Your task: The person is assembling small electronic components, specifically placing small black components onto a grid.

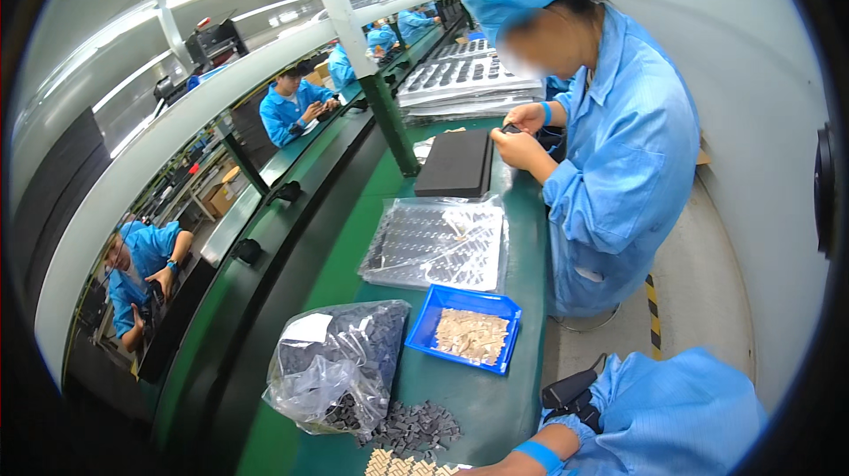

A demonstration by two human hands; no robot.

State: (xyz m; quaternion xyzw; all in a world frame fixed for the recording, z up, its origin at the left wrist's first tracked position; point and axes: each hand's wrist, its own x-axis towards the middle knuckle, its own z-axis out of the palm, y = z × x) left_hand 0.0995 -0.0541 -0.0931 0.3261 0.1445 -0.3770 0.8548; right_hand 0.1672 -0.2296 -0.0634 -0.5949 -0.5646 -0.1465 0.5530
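My right arm comes in at the lower right in a blue sleeve, with a blue band at the wrist. Only the back part of my right hand [500, 469] shows at the lower edge; its fingers are cut off. Nearest to it is a patterned block of small tan pieces [402, 464]. Beyond that, a pile of small dark grey pieces [414, 428] spills out of a clear plastic bag [340, 361]. A blue tray [421, 334] with small tan pieces in it sits farther along the green table [522, 299]. My left hand is out of view.
Past the tray lie a plastic-wrapped sheet [433, 246], a black foam block [453, 165] and stacked sheets [469, 87]. A co-worker [619, 149] at the table's right side handles a small dark part. A conveyor [292, 211] and green post [389, 122] run along the left.
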